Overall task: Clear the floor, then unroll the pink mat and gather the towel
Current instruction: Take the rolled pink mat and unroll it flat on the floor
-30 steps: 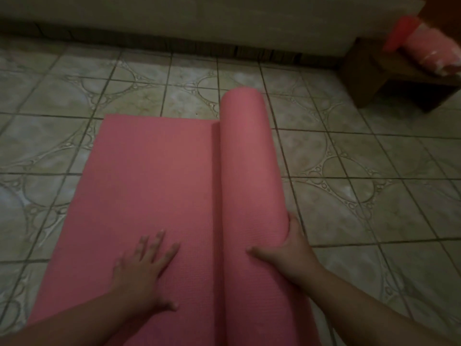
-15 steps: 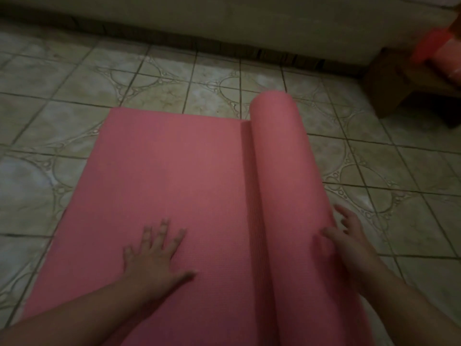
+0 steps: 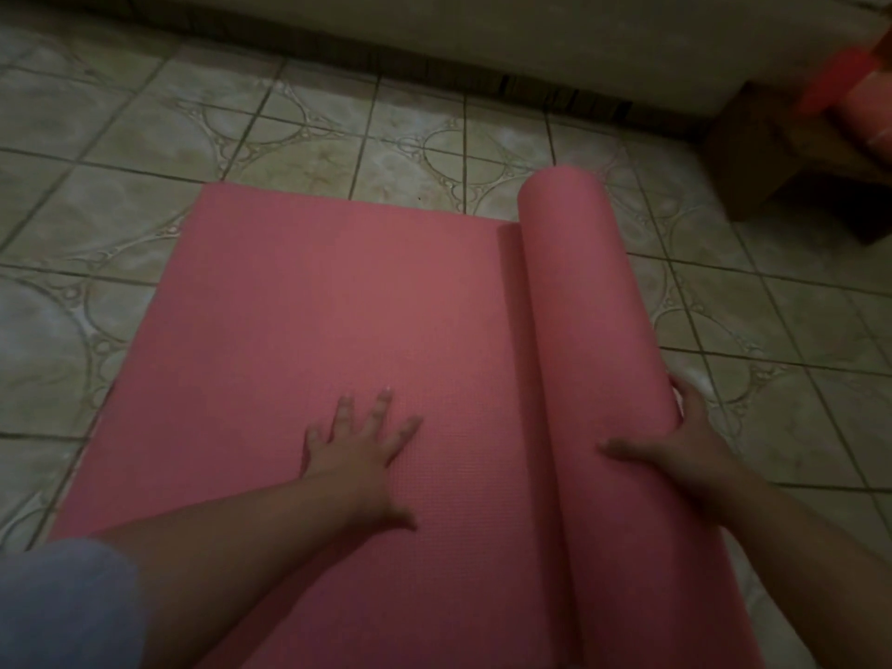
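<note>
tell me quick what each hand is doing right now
Left hand: open, flat on the unrolled pink mat.
Right hand: cupped around the rolled part.

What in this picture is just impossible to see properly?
Head view only:
- Pink foam mat's rolled part: how much stays wound is hidden inside the roll; its near end is cut off by the bottom edge.
- Reddish bundle on the dark wooden bench: blurred, cut by the right edge.
- Towel: not identifiable.

Home: patterned tile floor (image 3: 434, 152), sofa (image 3: 482, 36)
</note>
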